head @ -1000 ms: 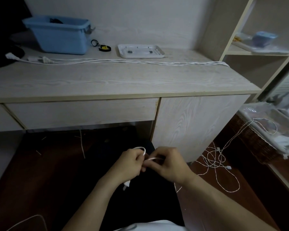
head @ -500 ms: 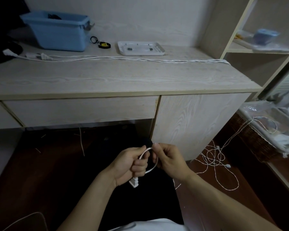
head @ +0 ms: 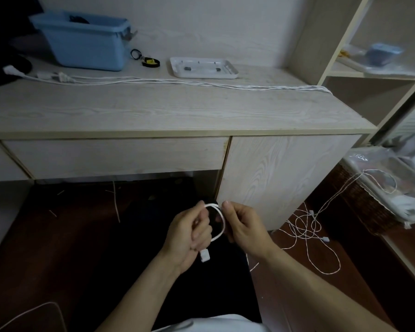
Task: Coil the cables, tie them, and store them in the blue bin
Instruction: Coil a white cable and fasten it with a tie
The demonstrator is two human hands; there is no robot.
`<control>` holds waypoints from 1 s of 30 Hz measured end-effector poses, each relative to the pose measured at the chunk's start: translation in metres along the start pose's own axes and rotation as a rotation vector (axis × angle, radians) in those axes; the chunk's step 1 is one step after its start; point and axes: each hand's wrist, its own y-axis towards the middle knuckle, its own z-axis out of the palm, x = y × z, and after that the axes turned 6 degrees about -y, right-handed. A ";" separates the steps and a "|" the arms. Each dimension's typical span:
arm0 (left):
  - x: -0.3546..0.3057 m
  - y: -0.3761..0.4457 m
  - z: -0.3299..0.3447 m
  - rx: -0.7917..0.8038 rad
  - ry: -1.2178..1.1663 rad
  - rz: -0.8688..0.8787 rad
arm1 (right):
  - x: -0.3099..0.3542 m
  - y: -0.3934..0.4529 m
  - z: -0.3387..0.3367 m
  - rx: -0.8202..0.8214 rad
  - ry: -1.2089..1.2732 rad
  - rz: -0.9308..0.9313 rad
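Left hand (head: 189, 232) curled around a white cable (head: 222, 224), plug dangling below; right hand (head: 243, 230) pinching the same small loop (1 turn so far). Could spring open if either grip slackens: stiff, short cable. Blue bin (head: 82, 47) far back on the tabletop (head: 153, 111), beside 1 long stretched cable (head: 177, 81) and a white tray (head: 203, 68). Loose tangle (head: 307, 226) on the dark wooden floor, right; shelves beyond.

Pale wood-grain desk (head: 153, 111) against a plain whitish wall (head: 213, 25), with a shallow drawer (head: 115, 155) under the front edge and a cabinet door (head: 280, 178) at the right corner. Open shelving (head: 345, 75) of the same wood off the right edge. Dark reddish-brown floor (head: 359, 279) below. Dim, even light.
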 end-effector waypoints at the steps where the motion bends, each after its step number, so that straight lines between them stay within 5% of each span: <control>1: -0.003 0.002 -0.001 -0.007 -0.148 -0.027 | 0.000 0.000 -0.001 -0.014 -0.031 -0.006; 6: -0.024 0.009 -0.023 -0.053 -0.547 -0.012 | 0.000 0.002 -0.010 -0.005 -0.092 0.050; 10: -0.036 0.008 -0.037 -0.204 -0.760 0.120 | -0.012 0.006 -0.010 0.074 -0.453 0.038; 14: -0.044 0.012 -0.032 -0.265 -0.796 0.240 | -0.020 0.002 -0.001 0.243 -0.547 0.047; 25: -0.017 0.005 -0.002 -0.400 0.305 0.401 | 0.002 -0.013 0.014 0.562 -0.675 -0.280; 30: -0.011 0.005 -0.013 -0.266 0.730 0.417 | 0.010 -0.013 0.013 0.541 -0.648 -0.365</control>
